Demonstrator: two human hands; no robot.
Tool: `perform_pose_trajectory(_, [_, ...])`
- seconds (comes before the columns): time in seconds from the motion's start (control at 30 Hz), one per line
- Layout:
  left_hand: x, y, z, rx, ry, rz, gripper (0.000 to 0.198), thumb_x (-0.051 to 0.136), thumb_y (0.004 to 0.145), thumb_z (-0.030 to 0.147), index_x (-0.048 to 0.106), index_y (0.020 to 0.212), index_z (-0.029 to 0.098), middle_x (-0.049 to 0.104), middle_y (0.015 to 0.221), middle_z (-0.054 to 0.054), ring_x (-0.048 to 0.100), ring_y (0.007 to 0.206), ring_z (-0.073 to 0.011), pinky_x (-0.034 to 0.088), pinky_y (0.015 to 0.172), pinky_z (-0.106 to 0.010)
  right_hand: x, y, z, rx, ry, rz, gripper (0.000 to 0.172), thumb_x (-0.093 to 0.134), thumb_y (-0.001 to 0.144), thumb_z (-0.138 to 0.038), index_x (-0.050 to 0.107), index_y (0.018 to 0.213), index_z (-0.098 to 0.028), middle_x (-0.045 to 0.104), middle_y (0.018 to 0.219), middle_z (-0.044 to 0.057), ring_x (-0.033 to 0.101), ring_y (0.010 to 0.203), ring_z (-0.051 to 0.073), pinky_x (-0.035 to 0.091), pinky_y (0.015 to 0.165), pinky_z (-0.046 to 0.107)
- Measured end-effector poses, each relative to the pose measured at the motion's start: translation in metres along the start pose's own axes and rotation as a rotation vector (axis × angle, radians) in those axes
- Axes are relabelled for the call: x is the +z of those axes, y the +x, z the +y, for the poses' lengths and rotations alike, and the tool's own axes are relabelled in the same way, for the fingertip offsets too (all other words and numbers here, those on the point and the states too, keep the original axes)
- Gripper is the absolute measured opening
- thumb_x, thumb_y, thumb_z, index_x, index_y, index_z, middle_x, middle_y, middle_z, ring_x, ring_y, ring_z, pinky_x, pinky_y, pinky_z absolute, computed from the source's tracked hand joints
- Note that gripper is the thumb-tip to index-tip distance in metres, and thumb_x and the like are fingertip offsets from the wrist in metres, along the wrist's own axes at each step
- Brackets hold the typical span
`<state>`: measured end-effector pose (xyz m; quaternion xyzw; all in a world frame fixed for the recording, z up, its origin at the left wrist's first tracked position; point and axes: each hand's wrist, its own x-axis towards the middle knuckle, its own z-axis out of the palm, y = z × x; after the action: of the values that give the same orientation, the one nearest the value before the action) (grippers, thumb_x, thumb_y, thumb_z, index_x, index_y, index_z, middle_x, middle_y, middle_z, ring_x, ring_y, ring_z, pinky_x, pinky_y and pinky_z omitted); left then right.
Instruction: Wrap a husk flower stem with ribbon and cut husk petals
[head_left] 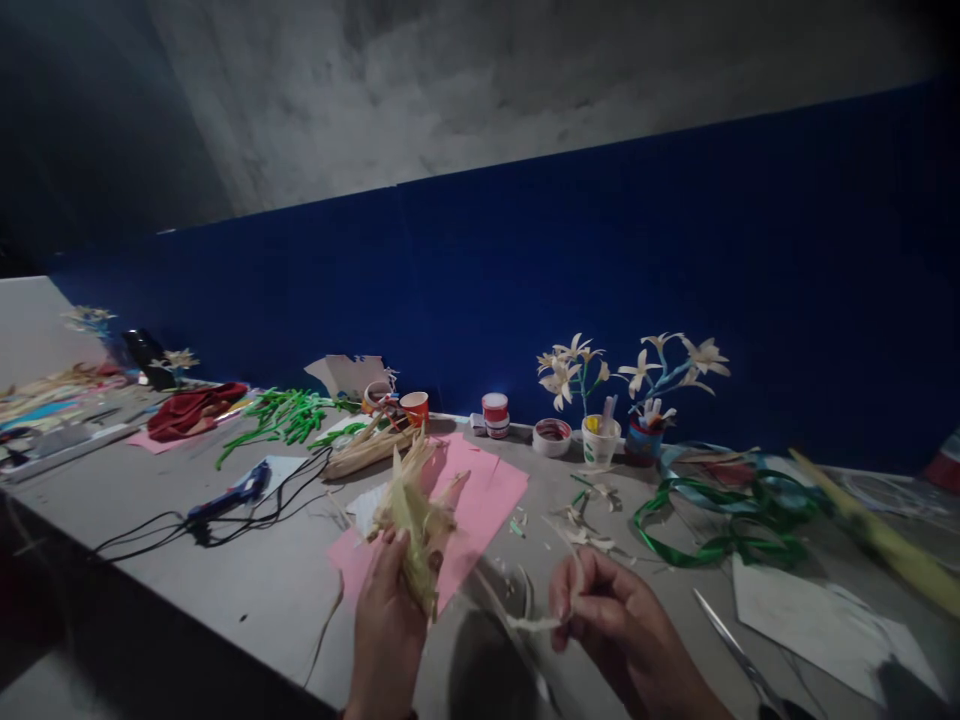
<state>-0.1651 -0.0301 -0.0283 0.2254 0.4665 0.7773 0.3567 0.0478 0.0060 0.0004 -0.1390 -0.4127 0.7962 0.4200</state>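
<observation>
My left hand point(391, 598) is wrapped round a bunch of pale green and cream dried husk point(414, 520), which points up and away over the pink paper point(491, 480). To the right, above the grey table, my right hand point(611, 610) is closed in a pinch on a thin pale strip point(534, 625). That strip curls down and to the left from the fingertips; its far end is blurred. Scissors point(739, 650) lie on the table to the right of my right hand. Small husk scraps point(589, 540) lie beyond that hand.
A blue glue gun point(232, 493) with black cords lies left. Behind stand an orange cup point(414, 407), a red-and-white jar point(495, 414) and a white cup point(601, 440) with husk flowers. Green ribbon point(712, 545) and white paper point(825, 615) lie right. A blue panel point(465, 290) backs the table.
</observation>
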Motion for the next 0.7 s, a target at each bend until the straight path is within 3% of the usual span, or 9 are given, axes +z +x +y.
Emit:
perform_pose_trajectory(0.13, [-0.009, 0.015, 0.002, 0.146, 0.366, -0.131, 0.031, 0.08, 0.068, 0.036, 0.072, 0.092, 0.019, 0.072, 0.089, -0.006, 0.066, 0.082, -0.0243, 0.053, 0.069, -0.031, -0.009, -0.009, -0.006, 0.065, 0.01, 0.134, 0.023, 0.079, 0.071, -0.027, 0.058, 0.066, -0.018, 0.064, 0.072, -0.002, 0.048, 0.05, 0.007, 0.036, 0.045, 0.018])
perform_pose_trajectory(0.23, [-0.009, 0.017, 0.0, 0.239, 0.561, -0.211, 0.03, 0.081, 0.063, 0.037, 0.073, 0.086, 0.019, 0.07, 0.089, -0.008, 0.062, 0.088, -0.0304, 0.052, 0.078, -0.041, -0.015, -0.013, -0.004, 0.114, 0.012, 0.238, 0.028, 0.08, 0.07, -0.03, 0.056, 0.065, -0.018, 0.058, 0.062, -0.004, 0.046, 0.049, 0.006, 0.032, 0.042, 0.015])
perform_pose_trajectory(0.33, [0.004, -0.002, 0.0, 0.336, 0.662, -0.236, 0.022, 0.077, 0.069, 0.038, 0.072, 0.083, 0.021, 0.067, 0.097, -0.01, 0.055, 0.103, -0.0333, 0.042, 0.095, -0.047, -0.017, -0.018, -0.001, 0.14, 0.008, 0.303, 0.033, 0.084, 0.064, -0.033, 0.055, 0.064, -0.018, 0.055, 0.055, -0.005, 0.047, 0.049, 0.007, 0.034, 0.042, 0.015])
perform_pose_trajectory(0.4, [0.018, -0.026, -0.001, 0.351, 0.703, -0.364, 0.018, 0.063, 0.083, 0.038, 0.07, 0.087, 0.021, 0.067, 0.099, -0.01, 0.057, 0.102, -0.0296, 0.041, 0.094, -0.041, -0.016, -0.022, -0.001, 0.134, -0.001, 0.331, 0.033, 0.085, 0.064, -0.034, 0.055, 0.065, -0.018, 0.056, 0.055, -0.005, 0.049, 0.049, 0.007, 0.035, 0.042, 0.015])
perform_pose_trajectory(0.47, [0.031, -0.051, -0.006, 0.22, 0.649, -0.641, 0.026, 0.052, 0.092, 0.04, 0.069, 0.088, 0.021, 0.068, 0.091, -0.008, 0.06, 0.09, -0.0242, 0.045, 0.083, -0.034, -0.014, -0.027, -0.002, 0.112, -0.014, 0.348, 0.032, 0.084, 0.066, -0.034, 0.056, 0.066, -0.018, 0.058, 0.057, -0.005, 0.049, 0.05, 0.007, 0.037, 0.043, 0.015])
perform_pose_trajectory(0.53, [0.041, -0.07, -0.013, 0.048, 0.6, -0.807, 0.027, 0.056, 0.09, 0.043, 0.067, 0.085, 0.019, 0.067, 0.082, -0.006, 0.06, 0.08, -0.0207, 0.045, 0.077, -0.03, -0.013, -0.032, -0.002, 0.092, -0.024, 0.351, 0.033, 0.084, 0.066, -0.036, 0.057, 0.066, -0.018, 0.058, 0.056, -0.005, 0.049, 0.048, 0.007, 0.038, 0.043, 0.015])
perform_pose_trajectory(0.7, [0.05, -0.088, -0.024, -0.162, 0.334, -0.739, 0.037, 0.061, 0.084, 0.054, 0.056, 0.076, 0.018, 0.054, 0.071, 0.001, 0.049, 0.068, -0.0134, 0.039, 0.066, -0.024, -0.013, -0.044, -0.005, 0.021, -0.123, 0.351, 0.032, 0.084, 0.066, -0.039, 0.061, 0.068, -0.017, 0.059, 0.062, -0.004, 0.049, 0.048, 0.007, 0.041, 0.042, 0.017])
